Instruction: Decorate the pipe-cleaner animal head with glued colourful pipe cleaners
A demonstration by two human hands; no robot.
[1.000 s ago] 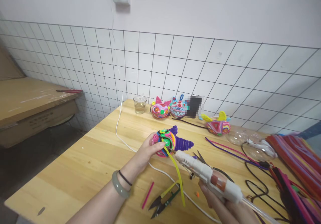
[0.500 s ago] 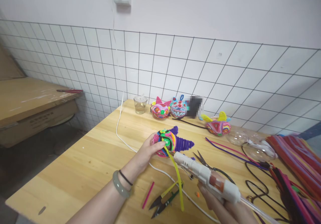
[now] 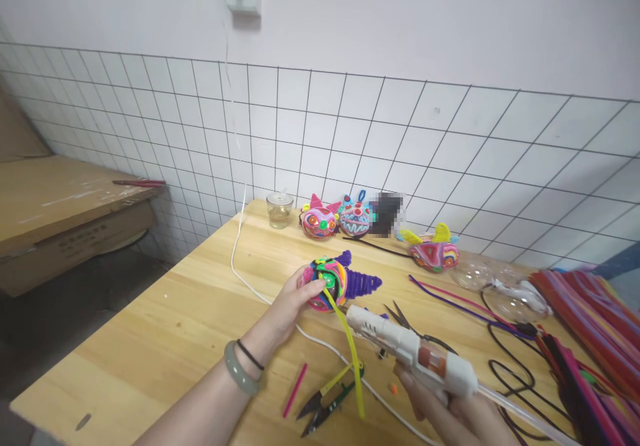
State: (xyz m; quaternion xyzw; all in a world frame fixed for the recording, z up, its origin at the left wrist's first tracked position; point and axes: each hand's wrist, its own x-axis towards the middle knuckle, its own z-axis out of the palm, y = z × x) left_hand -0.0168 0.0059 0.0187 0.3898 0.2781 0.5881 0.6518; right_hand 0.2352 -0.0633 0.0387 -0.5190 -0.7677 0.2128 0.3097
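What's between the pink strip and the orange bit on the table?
Left to right in the head view: the snips, the yellow strip, then the white cord.

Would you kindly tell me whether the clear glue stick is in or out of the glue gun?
Partly in: the glue stick enters the rear of the glue gun, and a length sticks out behind it.

No lettering can be read; the faint print (image 3: 93, 229) on the left-hand cardboard (image 3: 136, 214) is too blurred.
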